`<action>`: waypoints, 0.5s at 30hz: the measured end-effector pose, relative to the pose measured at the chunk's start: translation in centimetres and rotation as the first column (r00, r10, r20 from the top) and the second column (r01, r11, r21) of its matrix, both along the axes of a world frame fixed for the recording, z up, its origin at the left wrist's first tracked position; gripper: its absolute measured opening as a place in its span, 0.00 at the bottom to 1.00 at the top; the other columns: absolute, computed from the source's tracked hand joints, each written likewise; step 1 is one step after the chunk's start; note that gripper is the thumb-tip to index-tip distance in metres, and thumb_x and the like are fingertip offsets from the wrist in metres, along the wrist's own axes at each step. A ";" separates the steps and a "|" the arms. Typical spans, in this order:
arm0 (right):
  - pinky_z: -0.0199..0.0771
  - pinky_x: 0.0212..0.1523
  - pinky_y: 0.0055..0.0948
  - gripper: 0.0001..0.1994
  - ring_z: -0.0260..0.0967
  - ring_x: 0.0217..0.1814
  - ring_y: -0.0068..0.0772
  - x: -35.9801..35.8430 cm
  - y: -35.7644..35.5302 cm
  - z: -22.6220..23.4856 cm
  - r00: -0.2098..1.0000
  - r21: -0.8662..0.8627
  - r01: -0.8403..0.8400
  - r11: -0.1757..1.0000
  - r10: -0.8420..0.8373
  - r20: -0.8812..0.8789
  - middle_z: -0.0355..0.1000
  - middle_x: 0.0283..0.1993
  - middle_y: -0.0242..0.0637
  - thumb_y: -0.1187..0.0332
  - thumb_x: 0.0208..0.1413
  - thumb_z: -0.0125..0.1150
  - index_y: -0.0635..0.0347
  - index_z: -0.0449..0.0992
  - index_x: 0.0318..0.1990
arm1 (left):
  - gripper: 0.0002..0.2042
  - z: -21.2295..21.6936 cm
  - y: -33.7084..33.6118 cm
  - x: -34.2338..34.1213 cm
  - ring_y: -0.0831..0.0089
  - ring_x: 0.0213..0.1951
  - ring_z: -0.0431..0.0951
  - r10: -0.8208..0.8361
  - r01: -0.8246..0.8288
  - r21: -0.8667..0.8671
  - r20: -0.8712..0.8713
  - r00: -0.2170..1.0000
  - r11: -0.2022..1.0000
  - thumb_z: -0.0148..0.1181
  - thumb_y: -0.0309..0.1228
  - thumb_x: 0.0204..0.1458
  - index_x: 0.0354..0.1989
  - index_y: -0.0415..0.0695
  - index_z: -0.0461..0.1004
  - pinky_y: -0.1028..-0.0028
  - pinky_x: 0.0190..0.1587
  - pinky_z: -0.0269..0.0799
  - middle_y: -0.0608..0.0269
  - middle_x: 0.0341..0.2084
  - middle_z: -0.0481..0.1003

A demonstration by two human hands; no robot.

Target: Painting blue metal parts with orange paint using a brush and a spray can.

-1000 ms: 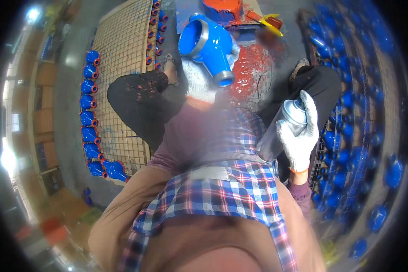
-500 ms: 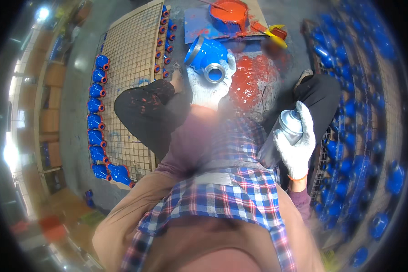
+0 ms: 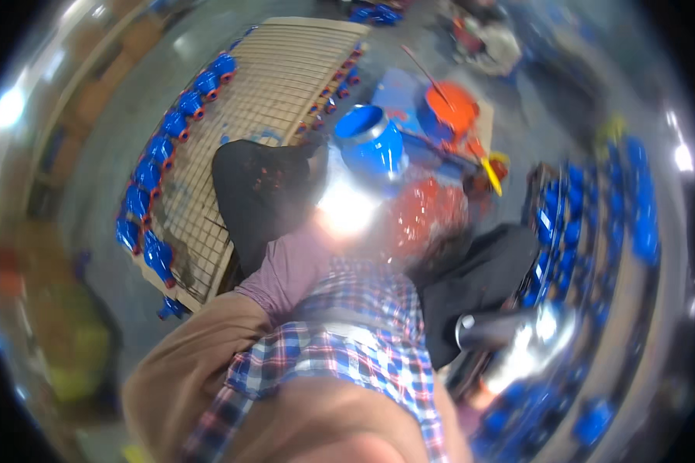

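Nearest is the checked apron of blue, white and red cloth (image 3: 347, 359), at the lower middle of the frame. At the lower right, the right hand in a white glove (image 3: 521, 359) has its grip closed around a grey cylindrical can with a silvery top (image 3: 490, 329) – the fingers are blurred. Near the middle of the frame, the left hand in a white glove (image 3: 347, 207) holds up a glossy blue rounded fitting with a bare metal rim (image 3: 371, 150); its grip is on the lower side, but strong glare hides the fingers. Just beside, to the right, is wet-looking red paint (image 3: 428, 216). Farther, at the upper right of centre, stands a round tub of red paint (image 3: 454, 104) – a thin stick leans in it.
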State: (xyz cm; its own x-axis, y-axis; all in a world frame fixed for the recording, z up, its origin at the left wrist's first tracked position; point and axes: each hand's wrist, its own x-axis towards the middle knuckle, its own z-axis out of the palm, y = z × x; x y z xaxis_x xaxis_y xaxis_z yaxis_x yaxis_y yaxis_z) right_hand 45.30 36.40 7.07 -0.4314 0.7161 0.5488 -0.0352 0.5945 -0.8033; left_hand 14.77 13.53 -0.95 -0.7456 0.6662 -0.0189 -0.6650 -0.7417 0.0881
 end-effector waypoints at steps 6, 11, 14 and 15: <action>0.63 0.64 0.39 0.36 0.61 0.67 0.44 2.2 6.1 -5.1 0.855 0.381 0.234 0.894 -0.376 0.358 0.59 0.68 0.51 0.55 0.56 0.63 0.66 0.59 0.67 | 0.41 2.5 -4.9 0.5 0.54 0.47 0.72 0.128 -0.090 0.154 -0.262 0.956 0.984 0.59 0.57 0.50 0.63 0.39 0.57 0.68 0.34 0.81 0.48 0.55 0.64; 0.66 0.63 0.36 0.37 0.64 0.64 0.50 3.7 7.3 -17.0 0.753 0.210 0.068 0.975 -0.188 0.631 0.60 0.66 0.54 0.69 0.53 0.65 0.62 0.53 0.69 | 0.39 5.2 -10.6 1.5 0.54 0.49 0.71 0.217 -0.097 0.294 -0.412 0.885 0.951 0.60 0.53 0.52 0.64 0.37 0.55 0.70 0.32 0.81 0.49 0.56 0.64; 0.77 0.39 0.28 0.25 0.77 0.43 0.41 3.9 7.4 -24.0 0.715 0.388 0.171 0.906 -0.385 0.584 0.76 0.49 0.42 0.64 0.54 0.65 0.57 0.69 0.59 | 0.25 6.2 -14.1 3.0 0.66 0.36 0.76 0.464 -0.543 -0.067 -0.438 0.770 0.837 0.58 0.43 0.57 0.57 0.40 0.65 0.79 0.23 0.73 0.56 0.45 0.72; 0.77 0.39 0.28 0.25 0.77 0.44 0.41 4.0 7.9 -25.5 0.706 0.443 0.171 0.880 -0.423 0.568 0.75 0.49 0.42 0.63 0.54 0.65 0.57 0.69 0.59 | 0.21 6.4 -15.7 3.5 0.67 0.33 0.78 0.457 -0.500 -0.054 -0.332 0.825 0.864 0.58 0.39 0.58 0.55 0.41 0.67 0.81 0.22 0.72 0.56 0.42 0.74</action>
